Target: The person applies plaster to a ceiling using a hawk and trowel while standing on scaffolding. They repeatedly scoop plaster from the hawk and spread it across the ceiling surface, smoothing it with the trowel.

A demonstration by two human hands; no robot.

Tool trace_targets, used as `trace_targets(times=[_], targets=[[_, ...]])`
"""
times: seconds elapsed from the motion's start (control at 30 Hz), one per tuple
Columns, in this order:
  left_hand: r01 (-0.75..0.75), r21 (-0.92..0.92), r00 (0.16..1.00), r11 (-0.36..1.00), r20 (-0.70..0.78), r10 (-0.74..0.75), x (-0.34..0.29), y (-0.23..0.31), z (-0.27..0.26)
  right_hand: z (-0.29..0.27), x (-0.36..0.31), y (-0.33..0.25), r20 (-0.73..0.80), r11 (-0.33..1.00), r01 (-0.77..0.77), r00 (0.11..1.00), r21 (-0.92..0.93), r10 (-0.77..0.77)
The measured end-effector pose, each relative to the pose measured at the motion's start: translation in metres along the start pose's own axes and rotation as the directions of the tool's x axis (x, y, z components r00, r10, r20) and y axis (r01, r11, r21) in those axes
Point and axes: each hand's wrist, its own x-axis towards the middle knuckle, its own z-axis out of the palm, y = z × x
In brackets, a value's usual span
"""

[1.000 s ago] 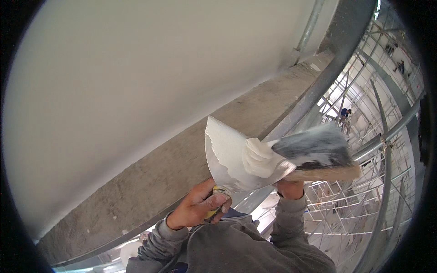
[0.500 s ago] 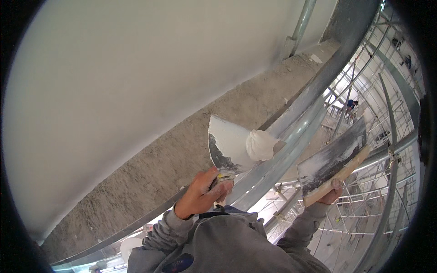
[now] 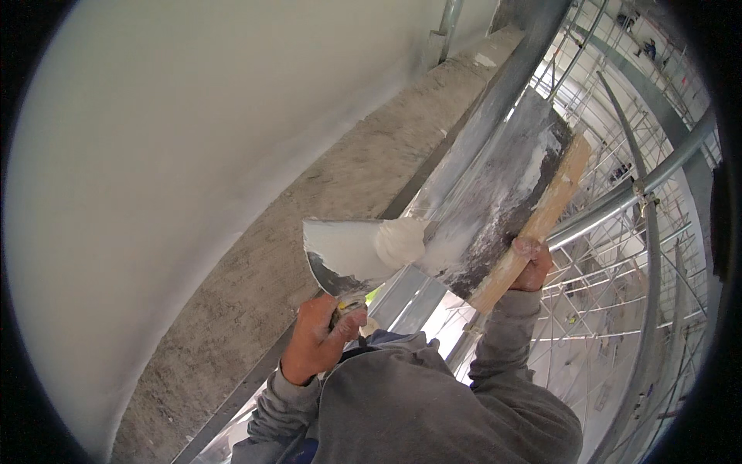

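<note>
My left hand is closed round the handle of a putty knife. White plaster coats the knife's broad blade, and a thick lump of plaster sits at its right end. My right hand grips the long wooden back of a wide plastering blade, tilted up and away to the right. Smears of white show on its dark metal face. The wide blade's lower left edge meets the lump at the putty knife's end; whether the two metals touch is hidden.
A smooth white wall curves along the left, with a rough grey concrete ledge at its foot. A vertical metal pipe stands at the ledge's far end. Scaffold tubes cross the right side above a deep drop, with people far off.
The wide blade has come left and turned more face-on, from apart to meeting the plaster on the putty knife. My view has shifted, and both hands appear further left.
</note>
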Motion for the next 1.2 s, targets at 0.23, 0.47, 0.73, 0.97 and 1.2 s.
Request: trace_targets(times=[0.23,0.47,0.73,0.97,1.2], targets=[[-0.198,0.339,0.971,0.920,-0.061,0.232,-0.033,0.021,0.002,0.021,-0.041,0.017,-0.001,0.999,0.032,0.999,0.020,-0.032],[-0.160,0.557,0.987,0.815,0.080,0.139,-0.080,0.005,0.001,-0.007,-0.089,0.042,0.141,0.935,0.226,0.971,-0.272,-0.194],[-0.060,0.588,0.998,0.807,0.044,0.042,-0.115,-0.032,0.001,0.010,-0.115,-0.002,0.745,0.787,-0.462,0.667,0.410,0.003],[-0.032,0.350,0.986,0.936,-0.145,0.088,-0.128,-0.029,-0.016,0.003,-0.103,0.017,0.479,0.903,-0.035,0.856,0.427,-0.193],[0.115,0.070,0.967,0.991,-0.237,-0.096,-0.138,-0.028,-0.031,0.066,-0.035,0.034,0.306,0.897,-0.142,0.952,0.419,0.007]])
